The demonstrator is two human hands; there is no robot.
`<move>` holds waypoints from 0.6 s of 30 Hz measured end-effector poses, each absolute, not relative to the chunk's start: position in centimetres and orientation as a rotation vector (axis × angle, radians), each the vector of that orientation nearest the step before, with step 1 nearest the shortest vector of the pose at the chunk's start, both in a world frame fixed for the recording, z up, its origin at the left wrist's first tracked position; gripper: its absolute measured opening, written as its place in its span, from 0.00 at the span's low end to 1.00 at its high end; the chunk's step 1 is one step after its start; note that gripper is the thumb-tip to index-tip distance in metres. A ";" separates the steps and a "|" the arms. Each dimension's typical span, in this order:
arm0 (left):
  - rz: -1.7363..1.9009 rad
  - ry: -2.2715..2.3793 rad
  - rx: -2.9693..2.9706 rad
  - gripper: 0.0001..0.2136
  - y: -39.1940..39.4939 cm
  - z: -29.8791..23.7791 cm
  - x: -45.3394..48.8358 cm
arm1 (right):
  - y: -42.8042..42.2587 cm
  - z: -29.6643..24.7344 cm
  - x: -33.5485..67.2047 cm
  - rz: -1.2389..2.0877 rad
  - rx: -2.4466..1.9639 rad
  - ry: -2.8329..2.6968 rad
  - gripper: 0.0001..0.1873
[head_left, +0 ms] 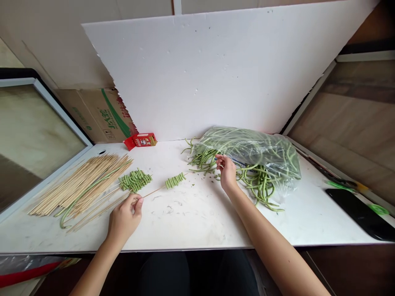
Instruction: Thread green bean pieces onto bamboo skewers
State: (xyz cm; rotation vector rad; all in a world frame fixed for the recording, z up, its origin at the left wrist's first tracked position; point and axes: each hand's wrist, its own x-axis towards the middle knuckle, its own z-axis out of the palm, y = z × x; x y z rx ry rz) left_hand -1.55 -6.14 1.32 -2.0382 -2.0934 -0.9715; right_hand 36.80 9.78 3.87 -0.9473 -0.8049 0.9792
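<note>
My left hand (125, 218) pinches the near end of a thin bamboo skewer (153, 191) that lies low over the white table (191, 222). A coil of green bean (175, 180) is threaded on the skewer's far part. My right hand (226, 170) reaches into loose long green beans (262, 185) spilling from a clear plastic bag (253, 150); its fingers are curled at the beans, and I cannot see whether they grip one. Finished bean coils on skewers (135, 180) lie beside the left hand.
A pile of bare bamboo skewers (80, 185) with one long bean across it lies at the left. A small red carton (140, 140) and a cardboard box (98, 113) stand behind. A white foam board (216, 70) backs the table. A black phone (361, 213) lies at the right edge.
</note>
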 end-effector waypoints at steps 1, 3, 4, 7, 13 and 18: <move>-0.964 -2.126 -2.002 0.09 -6.8 1.2 -1.6 | 9.8 4.0 36.9 0.975 -0.945 -0.810 0.20; -0.958 -2.143 -1.963 0.09 -7.8 1.0 -1.6 | 9.9 4.3 37.4 0.958 -0.932 -0.804 0.19; -0.969 -2.127 -1.958 0.09 -8.0 1.0 -1.5 | 10.0 4.4 37.7 0.944 -0.926 -0.795 0.18; -1.016 -2.002 -1.963 0.09 -8.2 0.8 -1.0 | 10.3 5.0 38.7 0.887 -0.922 -0.767 0.19; -0.992 -1.758 -1.935 0.07 -8.5 0.4 -0.6 | 9.7 4.5 38.1 0.732 -1.102 -1.187 0.16; -0.978 -1.769 -1.935 0.07 -8.6 0.1 -0.8 | 8.3 2.7 35.3 0.379 -1.234 -1.982 0.13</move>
